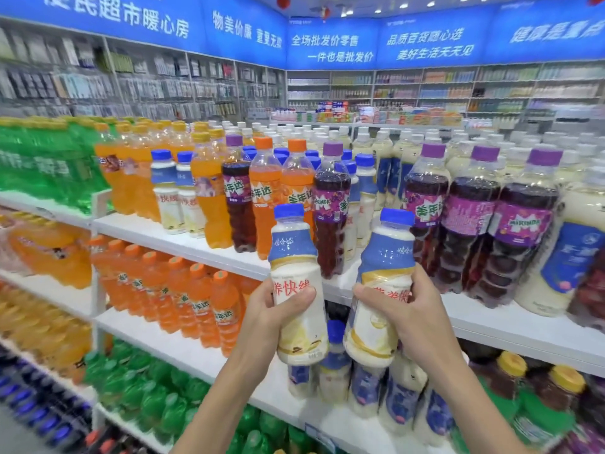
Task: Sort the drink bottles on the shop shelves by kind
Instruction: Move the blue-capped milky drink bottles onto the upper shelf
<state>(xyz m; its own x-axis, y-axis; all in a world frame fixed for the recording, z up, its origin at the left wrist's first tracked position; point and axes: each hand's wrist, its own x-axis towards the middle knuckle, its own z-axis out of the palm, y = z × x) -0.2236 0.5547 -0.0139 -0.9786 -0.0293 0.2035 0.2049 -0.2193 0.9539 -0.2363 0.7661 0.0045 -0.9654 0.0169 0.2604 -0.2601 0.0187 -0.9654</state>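
Both hands up close, left hand (266, 311) and right hand (406, 308) each gripping a blue-capped milk drink bottle (296, 280) near the shelf (183, 239), so careless reaching could topple those mixed purple Mirinda bottles (330, 208) behind.

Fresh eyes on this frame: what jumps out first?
Dead centre, the left hand and the right hand each grip a blue-capped white milk drink: the left bottle and the right bottle. Behind them the top shelf is a mix, with purple Mirinda bottles beside orange soda bottles. Blue banners run overhead.
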